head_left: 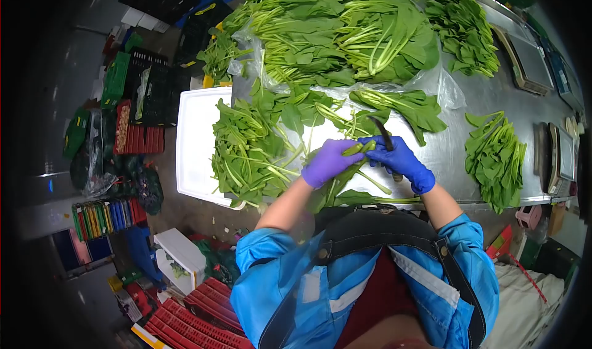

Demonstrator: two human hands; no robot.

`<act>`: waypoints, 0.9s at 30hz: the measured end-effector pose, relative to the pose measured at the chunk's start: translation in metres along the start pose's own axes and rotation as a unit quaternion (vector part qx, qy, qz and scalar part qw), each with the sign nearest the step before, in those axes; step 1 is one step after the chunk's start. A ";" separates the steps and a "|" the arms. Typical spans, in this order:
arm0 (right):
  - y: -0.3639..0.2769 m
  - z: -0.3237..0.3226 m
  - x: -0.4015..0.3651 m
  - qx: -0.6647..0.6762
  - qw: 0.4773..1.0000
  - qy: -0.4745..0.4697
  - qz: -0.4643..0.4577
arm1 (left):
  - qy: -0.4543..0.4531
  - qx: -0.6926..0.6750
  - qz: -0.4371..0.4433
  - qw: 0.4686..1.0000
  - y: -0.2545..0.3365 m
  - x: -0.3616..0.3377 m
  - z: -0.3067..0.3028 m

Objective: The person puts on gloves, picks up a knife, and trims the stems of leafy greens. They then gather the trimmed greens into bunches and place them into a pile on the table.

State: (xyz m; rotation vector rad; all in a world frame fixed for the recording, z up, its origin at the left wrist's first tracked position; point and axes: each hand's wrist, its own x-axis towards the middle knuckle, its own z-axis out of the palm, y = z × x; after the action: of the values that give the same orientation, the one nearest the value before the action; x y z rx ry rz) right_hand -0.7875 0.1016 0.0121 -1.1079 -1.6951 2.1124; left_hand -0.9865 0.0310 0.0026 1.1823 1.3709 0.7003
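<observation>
My left hand, in a purple glove, is closed around the stems of a leafy green bunch whose leaves hang toward my body. Close beside it, my right hand, in a blue glove, grips a knife with a dark curved blade pointing up and away from me. The fingers of my right hand meet the stem ends. Loose greens and cut stems lie to the left, and a small bunch rests just beyond my hands. A long stem lies at the table edge near my body.
A large pile of greens on plastic film covers the far side of the metal table. Another bunch lies at the right, near scales. A white foam box stands at the left, with crates below.
</observation>
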 end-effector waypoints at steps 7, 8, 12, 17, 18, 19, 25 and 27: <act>0.019 -0.006 0.005 -0.129 0.984 0.116 0.050 | 0.104 0.376 0.173 0.905 0.005 -0.016 -0.028; 0.017 -0.010 0.002 -0.029 0.989 0.127 0.067 | 0.142 0.400 0.152 0.893 -0.007 -0.013 -0.039; -0.004 -0.011 0.000 0.006 0.990 0.084 0.114 | 0.133 0.276 0.152 0.940 0.002 -0.012 -0.006; 0.007 -0.003 0.011 0.068 0.990 0.109 0.060 | 0.054 0.100 0.061 0.992 -0.003 0.008 0.015; 0.011 -0.013 0.011 0.072 0.991 0.097 0.057 | 0.061 -0.017 0.005 0.998 -0.007 0.010 0.004; 0.022 -0.026 0.011 0.074 0.990 0.096 0.071 | 0.068 -0.134 -0.051 0.987 -0.012 0.012 -0.009; 0.074 -0.076 0.026 -0.375 0.891 0.257 -0.007 | 0.040 -0.510 -0.120 0.851 -0.101 0.049 -0.069; 0.067 -0.082 0.044 -0.386 0.870 0.296 -0.076 | 0.051 -0.469 -0.143 0.870 -0.071 0.050 -0.051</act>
State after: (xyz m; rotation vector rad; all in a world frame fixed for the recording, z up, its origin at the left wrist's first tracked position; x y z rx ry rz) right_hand -0.7450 0.1676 -0.0711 -1.5256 -2.1981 0.8024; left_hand -1.0462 0.0666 -0.0706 0.1617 1.0265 1.0472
